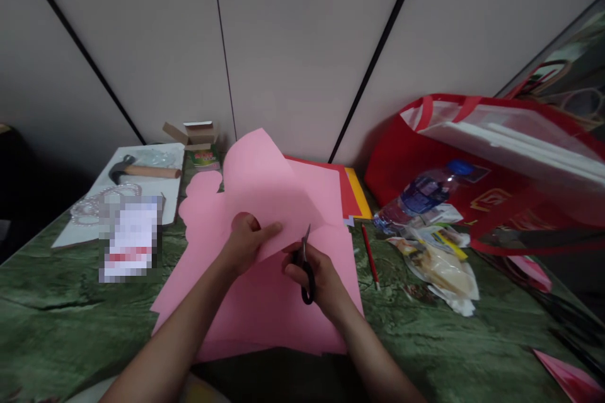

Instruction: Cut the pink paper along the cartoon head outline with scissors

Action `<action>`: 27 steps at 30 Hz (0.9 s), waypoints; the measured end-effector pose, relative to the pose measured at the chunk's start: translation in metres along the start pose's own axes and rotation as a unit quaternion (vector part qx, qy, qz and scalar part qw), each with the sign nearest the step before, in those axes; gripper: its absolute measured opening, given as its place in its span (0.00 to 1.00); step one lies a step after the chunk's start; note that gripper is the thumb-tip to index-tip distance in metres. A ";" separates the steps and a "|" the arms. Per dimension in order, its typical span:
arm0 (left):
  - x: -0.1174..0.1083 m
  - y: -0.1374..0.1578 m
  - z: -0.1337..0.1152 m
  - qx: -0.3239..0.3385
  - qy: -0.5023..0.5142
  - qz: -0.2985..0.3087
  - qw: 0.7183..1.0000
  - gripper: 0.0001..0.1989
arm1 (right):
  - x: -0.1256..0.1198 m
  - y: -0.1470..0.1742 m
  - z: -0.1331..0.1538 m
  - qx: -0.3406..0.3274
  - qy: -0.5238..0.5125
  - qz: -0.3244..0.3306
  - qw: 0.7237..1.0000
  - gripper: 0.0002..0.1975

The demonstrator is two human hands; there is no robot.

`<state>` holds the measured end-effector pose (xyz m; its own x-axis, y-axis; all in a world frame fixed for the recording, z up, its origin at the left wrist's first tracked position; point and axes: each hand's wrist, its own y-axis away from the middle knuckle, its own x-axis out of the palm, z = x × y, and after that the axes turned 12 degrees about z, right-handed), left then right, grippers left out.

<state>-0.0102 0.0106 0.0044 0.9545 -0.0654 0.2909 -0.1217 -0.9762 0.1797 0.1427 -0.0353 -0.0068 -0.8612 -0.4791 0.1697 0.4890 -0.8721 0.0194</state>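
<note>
Right hand (319, 274): closed round the handles of the scissors (308, 286), probably so the blades can be worked.
Blades: just right of the left-hand pinch, pointing away, at the right edge of the sheet (267, 179); whether they have paper between them, I cannot tell.
Left hand (246, 244): pinching the sheet, thumb on top, seemingly to keep that edge raised and steady beside the blades.
Sheet: pink, raised from the pinch, its far end curling, likely for want of support there.
Pile (278, 305): pink paper, flat beneath both hands, seemingly serving as a bed.
Pencil (370, 258): right of the scissors grip, near the pile, apparently within easy reach.
Hammer (146, 170): well left of the pinch, on a white board (163, 195), seemingly out of the way.
Bottle (416, 195): beyond the pencil, in front of the red bag (390, 148).
Box (204, 150): beyond the pinch, leftward, flaps open.
</note>
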 end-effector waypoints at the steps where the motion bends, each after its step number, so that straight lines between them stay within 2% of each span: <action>1: 0.001 0.001 0.001 -0.004 -0.003 0.040 0.999 0.14 | 0.000 0.000 0.000 0.000 0.003 0.000 1.000 0.16; 3: 0.003 0.003 0.001 0.001 -0.015 0.105 0.994 0.11 | -0.001 0.000 0.001 0.003 0.005 0.000 1.000 0.16; 5: 0.004 0.003 0.000 0.017 -0.033 0.125 0.992 0.10 | -0.001 0.001 0.000 0.002 0.001 -0.003 1.000 0.16; 9: 0.006 0.004 0.000 0.033 -0.041 0.092 0.994 0.13 | -0.001 0.002 -0.001 0.008 -0.011 -0.014 1.000 0.18; 12: 0.011 0.007 0.000 0.044 -0.033 0.063 0.996 0.11 | -0.002 0.003 0.001 0.017 -0.006 -0.011 1.000 0.21; 14: 0.014 0.009 0.001 0.055 -0.022 0.045 0.997 0.10 | -0.001 0.003 0.003 0.002 0.002 -0.004 1.000 0.22; 17: 0.018 0.012 0.003 0.070 -0.026 0.011 0.997 0.12 | 0.001 0.003 0.005 -0.031 0.011 -0.011 0.999 0.18; 22: 0.019 0.014 0.005 0.070 -0.102 -0.035 0.992 0.13 | 0.003 0.003 0.004 -0.079 0.017 -0.021 0.997 0.15; 27: 0.021 0.014 0.002 0.072 -0.130 -0.054 0.987 0.10 | 0.006 0.003 0.003 -0.082 0.006 -0.018 0.996 0.17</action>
<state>0.0087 -0.0053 0.0114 0.9997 0.0084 0.0238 0.0071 -0.9984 0.0558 0.1394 -0.0406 -0.0025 -0.8796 -0.4479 0.1604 0.4298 -0.8927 -0.1357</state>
